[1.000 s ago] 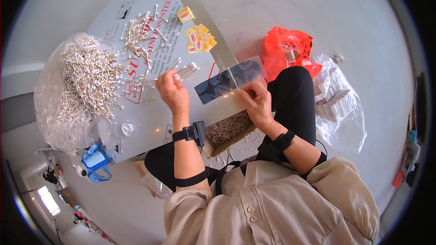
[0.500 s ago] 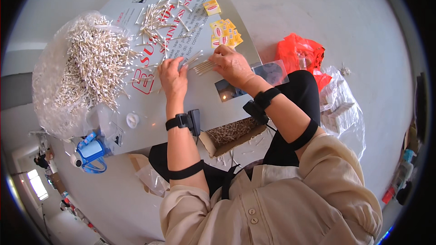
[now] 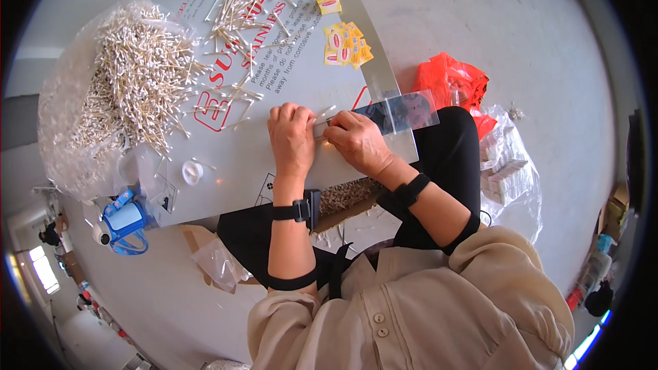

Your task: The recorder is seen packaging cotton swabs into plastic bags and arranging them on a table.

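Note:
My left hand (image 3: pixel 293 138) and my right hand (image 3: pixel 359 141) are close together over the near part of the sheet-covered table. Both are closed, with fingers bent. Between them a few cotton swabs (image 3: pixel 326 111) show, one sticking out past the left fingertips; most of the bundle is hidden by the fingers. By the right hand's knuckles lies a clear, dark-looking plastic sleeve (image 3: pixel 410 111), reaching over the table's right edge. Farther left, loose cotton swabs (image 3: pixel 240 17) lie scattered, beside a large heap of cotton swabs (image 3: pixel 140 75) in a clear plastic bag (image 3: pixel 65 120).
Small yellow-and-white cards (image 3: pixel 346 42) lie near the right edge. A round white lid (image 3: pixel 192 173) sits front left, near a blue bottle (image 3: pixel 125 223). Below the table is a cardboard box (image 3: pixel 346 195) of sticks. Red (image 3: pixel 449 82) and clear bags (image 3: pixel 507 171) rest at right.
My hands have come closer together and nearer to me, the left moving right. The fanned swabs in my right hand are now mostly hidden. The view has shifted slightly.

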Demonstrator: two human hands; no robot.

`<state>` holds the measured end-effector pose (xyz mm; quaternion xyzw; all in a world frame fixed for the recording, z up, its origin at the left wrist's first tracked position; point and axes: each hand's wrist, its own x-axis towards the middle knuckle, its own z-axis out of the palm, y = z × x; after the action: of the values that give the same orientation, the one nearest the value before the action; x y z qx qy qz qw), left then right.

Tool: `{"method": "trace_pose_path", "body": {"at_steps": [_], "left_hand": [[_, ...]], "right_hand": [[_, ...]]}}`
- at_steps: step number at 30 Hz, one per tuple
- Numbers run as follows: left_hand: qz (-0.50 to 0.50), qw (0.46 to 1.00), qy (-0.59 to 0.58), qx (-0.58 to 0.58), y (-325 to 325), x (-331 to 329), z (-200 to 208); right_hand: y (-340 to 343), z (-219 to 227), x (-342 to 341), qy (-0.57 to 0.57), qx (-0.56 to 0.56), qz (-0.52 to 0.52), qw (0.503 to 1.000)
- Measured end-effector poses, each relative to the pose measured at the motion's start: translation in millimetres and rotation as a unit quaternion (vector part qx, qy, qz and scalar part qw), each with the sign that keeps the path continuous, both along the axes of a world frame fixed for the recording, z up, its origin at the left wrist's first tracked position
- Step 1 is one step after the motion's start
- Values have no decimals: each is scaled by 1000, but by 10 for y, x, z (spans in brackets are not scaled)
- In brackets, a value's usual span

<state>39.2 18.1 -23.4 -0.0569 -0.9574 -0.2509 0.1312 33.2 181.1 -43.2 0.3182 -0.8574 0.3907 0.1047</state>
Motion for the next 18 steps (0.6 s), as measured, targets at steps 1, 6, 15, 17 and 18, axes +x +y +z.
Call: {"method": "trace_pose_path", "body": {"at_steps": [1,6,15,17,18], "left_hand": [[11,1000,6,-13,20,60,0],[4,997,9,-77,189,397,-22],[-19,987,-71,-142,128,294,-78],[-20,989,-74,-123,149,357,-103],[-21,991,-78,-104,168,390,-114]], "right_hand": [[27,25,27,-8,-3,-5,1000],[155,68,151,-116,-135,-106,978],[68,144,113,-231,-295,-173,911],[42,128,125,-246,-307,-169,904],[36,89,136,-257,-337,-165,891]]}}
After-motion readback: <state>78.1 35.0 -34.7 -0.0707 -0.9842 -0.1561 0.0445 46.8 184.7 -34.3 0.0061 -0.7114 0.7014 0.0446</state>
